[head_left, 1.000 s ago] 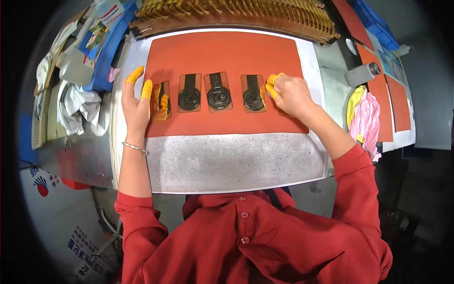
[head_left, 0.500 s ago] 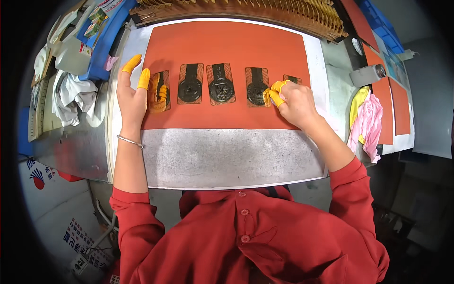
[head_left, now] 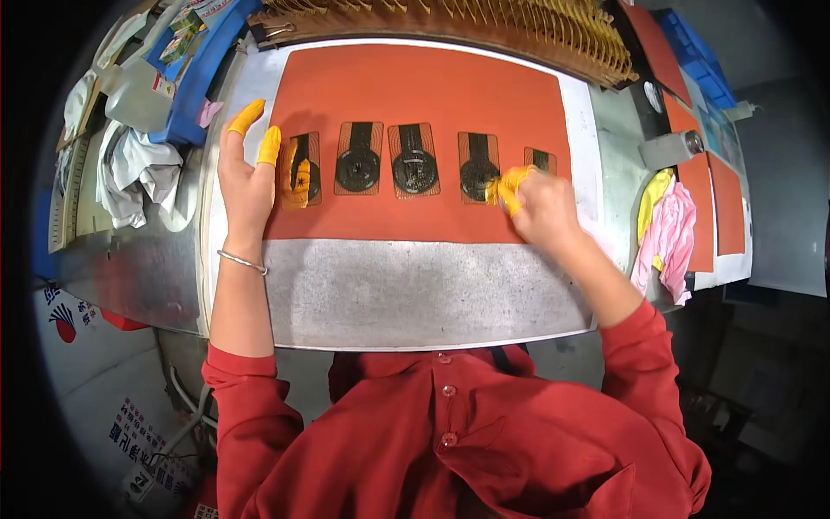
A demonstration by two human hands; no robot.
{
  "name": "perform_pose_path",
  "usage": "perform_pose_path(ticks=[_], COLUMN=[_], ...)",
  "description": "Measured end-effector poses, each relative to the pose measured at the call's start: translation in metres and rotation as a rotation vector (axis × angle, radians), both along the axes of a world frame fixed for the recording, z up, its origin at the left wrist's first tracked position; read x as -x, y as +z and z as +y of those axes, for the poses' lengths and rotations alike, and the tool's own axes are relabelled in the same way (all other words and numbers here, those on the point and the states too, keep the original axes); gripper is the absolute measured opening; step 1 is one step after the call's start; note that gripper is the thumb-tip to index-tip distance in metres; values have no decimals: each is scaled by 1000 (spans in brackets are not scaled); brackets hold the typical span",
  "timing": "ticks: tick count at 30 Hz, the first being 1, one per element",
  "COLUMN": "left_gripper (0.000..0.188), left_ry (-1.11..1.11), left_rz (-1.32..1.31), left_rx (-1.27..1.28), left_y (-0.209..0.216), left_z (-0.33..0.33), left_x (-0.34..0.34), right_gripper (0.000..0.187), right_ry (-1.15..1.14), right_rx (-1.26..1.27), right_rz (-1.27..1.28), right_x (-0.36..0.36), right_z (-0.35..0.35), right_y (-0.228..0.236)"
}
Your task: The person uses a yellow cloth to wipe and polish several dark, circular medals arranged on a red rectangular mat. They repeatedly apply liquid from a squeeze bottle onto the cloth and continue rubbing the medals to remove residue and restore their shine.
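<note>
**Five flex pieces in a row, one hand at each end**

Leftmost on the desk [head_left: 156,268] lie a heap of white cloth [head_left: 130,173] and a blue tray [head_left: 194,78], well apart from the work. Next comes the left hand [head_left: 246,182], flat on the left edge of the orange mat [head_left: 432,95]; its fingers [head_left: 270,145], capped in yellow cots, are spread, and some rest on the first flex piece [head_left: 303,169], pressing it down rather than pinching it. Moving right, three more amber pieces with dark round centres sit side by side: the second piece [head_left: 359,157], the third piece [head_left: 413,160] and the fourth piece [head_left: 478,167]. Each has its long axis running away from the person, so the row itself runs left to right.

The right hand [head_left: 540,208] is curled just beside the fourth piece, its yellow-tipped fingers [head_left: 510,183] bunched together and touching that piece's right edge; whether they actually pinch it cannot be told. Beyond the knuckles, the fifth piece [head_left: 539,159] shows only in part. So the fourth and fifth pieces lie nearest the right hand, the first under the left. Farther right, pink and yellow rags [head_left: 670,225] hang at the desk edge.
</note>
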State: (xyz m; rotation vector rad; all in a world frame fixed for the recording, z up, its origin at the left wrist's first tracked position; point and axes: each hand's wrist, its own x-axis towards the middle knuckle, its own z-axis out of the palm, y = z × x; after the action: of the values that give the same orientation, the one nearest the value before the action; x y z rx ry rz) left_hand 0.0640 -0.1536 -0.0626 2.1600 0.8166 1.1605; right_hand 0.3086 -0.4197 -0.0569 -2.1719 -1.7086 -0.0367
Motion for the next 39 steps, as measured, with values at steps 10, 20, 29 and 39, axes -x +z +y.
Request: perform_pose_path(ticks=[10, 20, 29, 39], left_gripper=[30, 61, 54, 49], left_ry=[-28, -638, -761, -438], left_rz=[-86, 233, 228, -42], left_rx=[176, 27, 263, 262], left_y=[13, 51, 27, 21], left_z=[-23, -186, -227, -163], left_x=[-9, -72, -88, -78], right_gripper=[13, 19, 13, 18], right_ry=[-272, -302, -340, -32], right_rx=[-215, -511, -373, -76], right_rz=[1296, 2076, 1804, 471], right_x=[-2, 82, 62, -58], right_z=[14, -34, -90, -28], right_y=[40, 36, 20, 33])
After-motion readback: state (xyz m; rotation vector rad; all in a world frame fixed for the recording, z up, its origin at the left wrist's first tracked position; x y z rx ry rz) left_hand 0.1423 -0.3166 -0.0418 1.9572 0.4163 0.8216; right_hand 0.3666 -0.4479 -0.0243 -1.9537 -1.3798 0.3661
